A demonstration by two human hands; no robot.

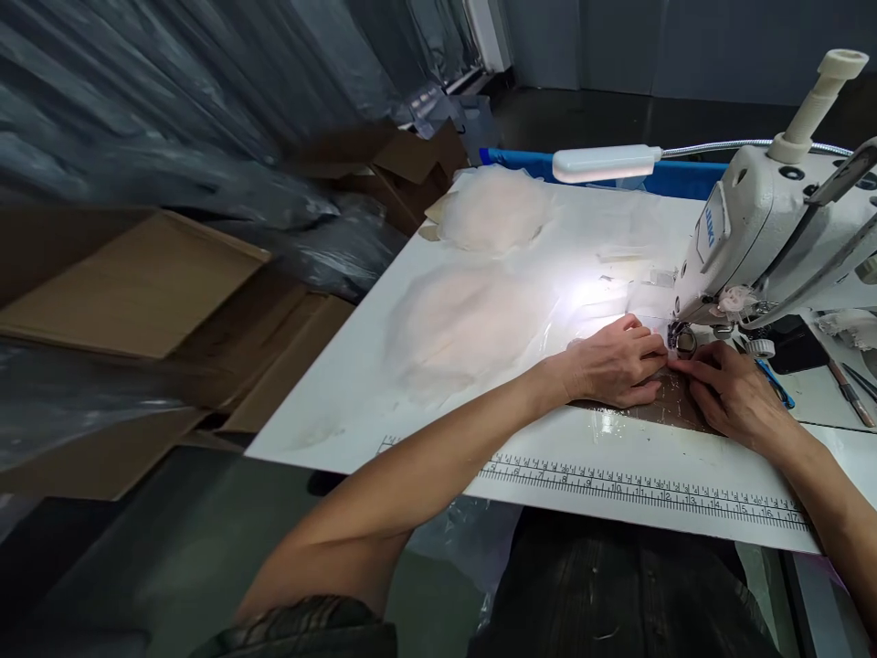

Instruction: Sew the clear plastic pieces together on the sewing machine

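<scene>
My left hand (620, 363) lies at the needle area of a white sewing machine (744, 233), its fingers bent and closed on the edge of a thin, sheer pale fabric (582, 322). From the other side my right hand (736, 393) meets it, index finger reaching to the left fingertips and pinching the same fabric beside the presser foot (678, 338). Most of the gripped edge is hidden by my fingers. A brown plate (675, 402) shows below both hands. The machine's light falls brightly on the fabric left of the needle.
Two sheer pale fabric piles (466, 329) rest on the white table (329, 425), whose front edge carries a ruler scale (617, 484). A white lamp (607, 164) hangs behind. Blue snips (777, 384) and a dark phone (795, 345) lie right. Open cardboard boxes (130, 283) stand left.
</scene>
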